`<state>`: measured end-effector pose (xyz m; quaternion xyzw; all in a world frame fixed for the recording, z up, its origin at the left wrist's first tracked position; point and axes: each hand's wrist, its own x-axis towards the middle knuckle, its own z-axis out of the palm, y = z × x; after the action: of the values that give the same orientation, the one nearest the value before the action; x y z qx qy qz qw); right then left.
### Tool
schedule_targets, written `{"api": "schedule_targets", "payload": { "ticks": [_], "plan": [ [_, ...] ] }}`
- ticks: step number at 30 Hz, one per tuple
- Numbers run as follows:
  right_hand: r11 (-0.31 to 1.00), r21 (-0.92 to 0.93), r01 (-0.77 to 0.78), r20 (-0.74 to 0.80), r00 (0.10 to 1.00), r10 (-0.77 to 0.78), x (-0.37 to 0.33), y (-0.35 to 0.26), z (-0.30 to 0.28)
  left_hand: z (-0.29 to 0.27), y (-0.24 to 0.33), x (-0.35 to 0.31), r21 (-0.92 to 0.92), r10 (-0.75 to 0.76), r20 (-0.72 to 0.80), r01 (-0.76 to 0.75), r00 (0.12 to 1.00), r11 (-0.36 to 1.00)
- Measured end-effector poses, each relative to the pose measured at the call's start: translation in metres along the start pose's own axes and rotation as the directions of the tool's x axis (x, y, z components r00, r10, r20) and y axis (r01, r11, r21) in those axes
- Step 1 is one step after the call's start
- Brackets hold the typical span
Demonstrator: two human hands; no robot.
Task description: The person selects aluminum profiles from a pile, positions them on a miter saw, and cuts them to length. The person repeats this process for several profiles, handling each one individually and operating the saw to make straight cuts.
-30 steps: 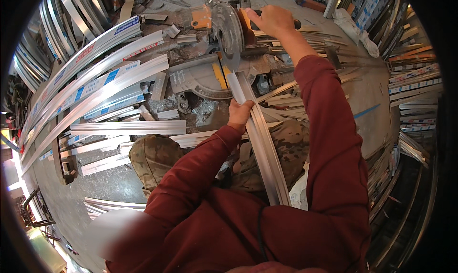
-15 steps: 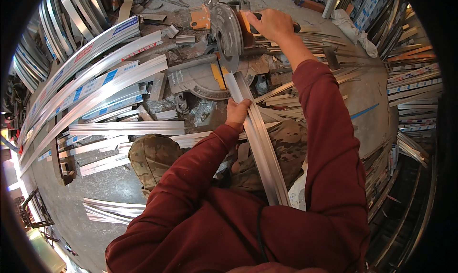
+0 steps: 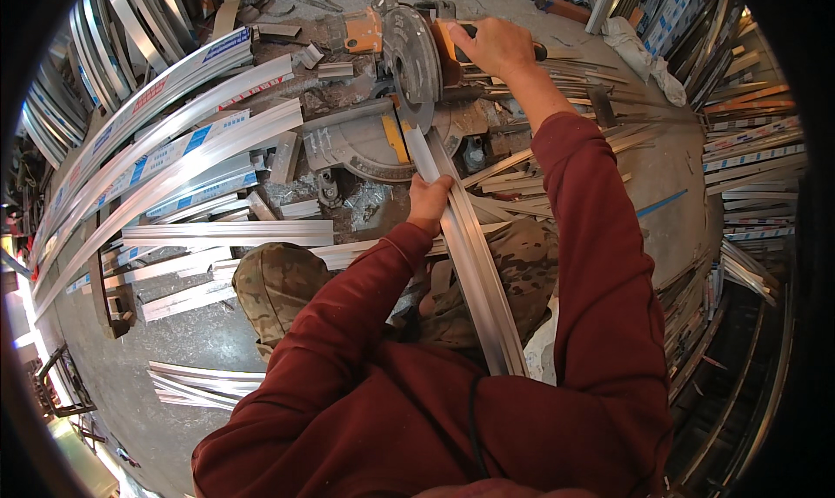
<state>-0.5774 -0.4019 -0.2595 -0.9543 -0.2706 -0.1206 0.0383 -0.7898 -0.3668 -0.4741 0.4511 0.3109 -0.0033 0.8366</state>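
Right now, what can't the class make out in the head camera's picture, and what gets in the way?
All in the head view:
Middle of the saw handle: covered by the right hand.
Near end of the metal profile: hidden by the dark red top.
Left hand, fingertips: hidden by hand or profile.
Whether saw blade and profile touch: too small to tell.

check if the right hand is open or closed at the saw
Closed: the right hand wraps around the black handle, whose end shows beyond the hand.
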Motion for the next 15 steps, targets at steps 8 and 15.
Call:
{"api": "schedule_targets", "payload": {
  "ticks": [8,15],
  "plan": [
    [1.0,0.009,-0.022,0.059,0.998,0.021,0.0,-0.001,-0.002,0.005,0.011,-0.022,0.13,0.064,-0.024,-0.061,0.998,0.99],
    [0.999,0.033,0.0,0.008,1.0,-0.001,-0.003,0.0,0.003,0.004,0.002,-0.061,0.056,0.02,-0.054,-0.017,0.998,0.998]
  ]
}}
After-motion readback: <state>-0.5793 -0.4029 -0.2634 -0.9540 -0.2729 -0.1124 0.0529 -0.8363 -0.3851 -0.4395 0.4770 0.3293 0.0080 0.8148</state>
